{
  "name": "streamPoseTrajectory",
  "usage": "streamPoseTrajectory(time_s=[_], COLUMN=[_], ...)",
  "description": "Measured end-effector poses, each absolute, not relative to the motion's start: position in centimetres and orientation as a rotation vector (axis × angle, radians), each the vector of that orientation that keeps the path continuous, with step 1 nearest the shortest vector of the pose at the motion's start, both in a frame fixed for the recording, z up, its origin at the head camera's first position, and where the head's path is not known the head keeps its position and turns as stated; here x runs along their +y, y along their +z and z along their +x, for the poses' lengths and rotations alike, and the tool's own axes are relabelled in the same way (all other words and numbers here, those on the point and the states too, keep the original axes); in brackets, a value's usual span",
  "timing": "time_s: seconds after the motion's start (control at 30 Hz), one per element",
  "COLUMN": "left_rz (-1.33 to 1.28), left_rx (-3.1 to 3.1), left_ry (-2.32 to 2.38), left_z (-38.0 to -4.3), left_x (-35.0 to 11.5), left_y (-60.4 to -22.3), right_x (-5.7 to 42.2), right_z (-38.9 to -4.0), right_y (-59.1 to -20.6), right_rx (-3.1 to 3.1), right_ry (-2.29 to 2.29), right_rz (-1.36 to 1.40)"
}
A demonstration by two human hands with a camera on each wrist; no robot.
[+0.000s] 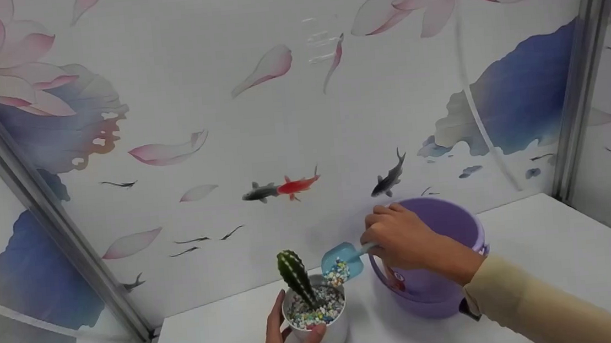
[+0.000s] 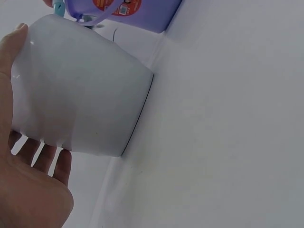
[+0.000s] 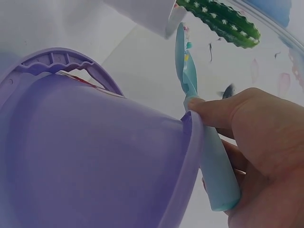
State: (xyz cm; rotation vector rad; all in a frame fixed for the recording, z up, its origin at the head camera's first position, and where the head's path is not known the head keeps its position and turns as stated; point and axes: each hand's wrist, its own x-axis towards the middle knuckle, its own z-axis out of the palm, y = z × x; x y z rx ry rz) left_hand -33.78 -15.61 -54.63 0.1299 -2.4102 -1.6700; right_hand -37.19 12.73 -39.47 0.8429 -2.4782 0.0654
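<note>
A green cactus (image 1: 294, 274) stands, leaning slightly left, in a white pot (image 1: 335, 337) topped with small multicoloured pebbles (image 1: 325, 305). My left hand (image 1: 290, 341) grips this pot from the left, thumb on the near side; in the left wrist view its fingers (image 2: 45, 158) bend around the wall. In my right hand (image 1: 402, 238) is the handle of a light blue toy shovel (image 3: 218, 175). Its scoop carries more pebbles (image 1: 337, 273) and tilts down at the pot's right rim. Whether the scoop touches the rim, I cannot tell.
A purple bucket (image 1: 433, 304) stands on the white table (image 1: 536, 284) right of the pot, beneath my right forearm. Its handle (image 3: 57, 59) hangs at the side. Behind the table rises a wall panel (image 1: 193, 93) printed with lotus flowers and fish, framed by metal posts (image 1: 579, 81).
</note>
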Motion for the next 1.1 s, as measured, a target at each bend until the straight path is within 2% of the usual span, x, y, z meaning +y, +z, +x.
streamPoseTrajectory(time_s=[0.43, 1.1], left_rz=[0.153, 0.053], left_rx=[-2.436, -2.337], left_ry=[-1.711, -1.889], left_z=[-33.9, -34.0], left_x=[-15.8, -16.5], left_y=[-54.6, -55.1], right_x=[12.4, 11.0], right_z=[-37.4, -37.8], right_y=[-39.9, -41.0], right_rx=[-2.473, -2.378], right_ry=[0.071, 0.037], right_rz=[0.822, 0.741])
